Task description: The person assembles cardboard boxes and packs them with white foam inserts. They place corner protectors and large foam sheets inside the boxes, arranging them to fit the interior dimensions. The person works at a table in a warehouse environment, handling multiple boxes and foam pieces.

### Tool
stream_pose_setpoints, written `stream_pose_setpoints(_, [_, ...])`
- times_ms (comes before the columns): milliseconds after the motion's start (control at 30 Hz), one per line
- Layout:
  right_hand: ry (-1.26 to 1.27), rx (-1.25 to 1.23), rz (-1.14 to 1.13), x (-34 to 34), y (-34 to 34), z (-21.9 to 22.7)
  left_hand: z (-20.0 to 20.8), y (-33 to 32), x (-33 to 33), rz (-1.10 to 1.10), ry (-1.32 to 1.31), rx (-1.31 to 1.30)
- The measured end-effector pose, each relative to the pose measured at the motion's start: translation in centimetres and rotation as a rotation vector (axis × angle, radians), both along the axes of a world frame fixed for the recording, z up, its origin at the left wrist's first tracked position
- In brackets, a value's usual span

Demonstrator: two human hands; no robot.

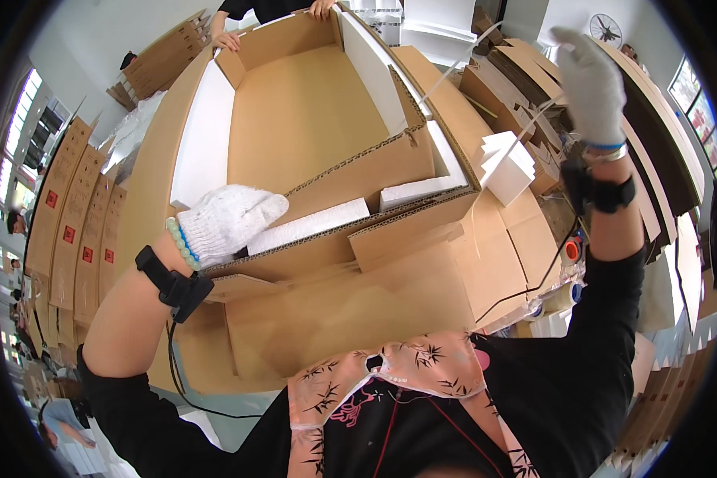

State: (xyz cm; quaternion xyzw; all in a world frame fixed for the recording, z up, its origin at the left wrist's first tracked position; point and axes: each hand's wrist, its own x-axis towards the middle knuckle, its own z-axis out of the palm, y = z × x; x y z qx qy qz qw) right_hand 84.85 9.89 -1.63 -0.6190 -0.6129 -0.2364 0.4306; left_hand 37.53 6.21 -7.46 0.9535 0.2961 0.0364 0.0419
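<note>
Cardboard fills the view: a large open brown box [311, 119] lies on the worktop, white foam strips [311, 225] lining its near and side walls, with the gloved left hand [227, 221] resting on the near left rim, fingers pressed together over the foam. The gloved right hand [589, 84] is raised beyond the box's right edge, fingers curled around a thin pale strap [526, 119], near a loose white foam block [506, 166]. Flat cartons with small red square labels [72, 231] stand at the far left.

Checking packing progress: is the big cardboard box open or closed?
Open: the cardboard box has its top uncovered, showing its bare brown floor and white foam strips along the walls.
</note>
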Motion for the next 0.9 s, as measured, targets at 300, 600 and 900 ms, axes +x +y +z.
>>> stream_pose_setpoints(300, [-0.403, -0.088, -0.181, 6.7, -7.7, 2.4, -1.4, 1.7, 2.7, 0.247, 0.29, -0.244])
stream_pose_setpoints(600, [0.001, -0.656, 1.367, -12.2, -9.4, -11.3, 3.6, -8.8, -8.9, 0.614, -0.544, -0.11])
stream_pose_setpoints(900, [-0.13, -1.447, 1.396, -22.2, -2.7, -21.7, -7.9, -53.4, -17.0, 2.596, -0.116, 0.338])
